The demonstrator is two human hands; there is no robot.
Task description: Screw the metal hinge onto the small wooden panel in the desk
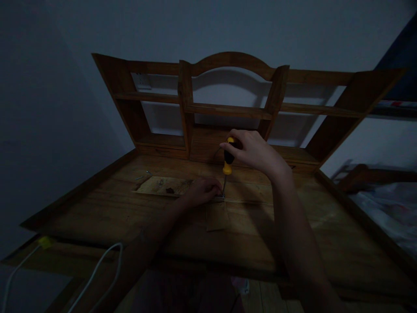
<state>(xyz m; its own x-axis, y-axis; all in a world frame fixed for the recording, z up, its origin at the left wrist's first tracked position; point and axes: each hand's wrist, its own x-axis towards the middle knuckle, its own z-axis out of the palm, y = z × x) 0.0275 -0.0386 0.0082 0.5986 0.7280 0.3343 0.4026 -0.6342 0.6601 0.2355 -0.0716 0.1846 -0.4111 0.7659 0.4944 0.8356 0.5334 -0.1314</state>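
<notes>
My right hand point(252, 150) is wrapped round the top of a yellow and black screwdriver point(229, 158). Its metal shaft points down, and the tip meets the right end of a pale, stained wooden board point(159, 185) lying on the desk. Close beside that tip, my left hand point(203, 191) is closed on the board with its fingers curled; what the fingertips touch is partly hidden. A small flat brown piece point(217, 217) lies just in front of the board's right end. Several small metal screws point(141, 176) are by the board's left end.
The wooden desk point(130, 221) carries a shelf unit point(228, 111) at its back, against the wall. A white cable point(119, 261) loops at the front left, near a yellow item point(46, 242). A wall socket point(141, 81) shows behind the left shelves. The room is dim.
</notes>
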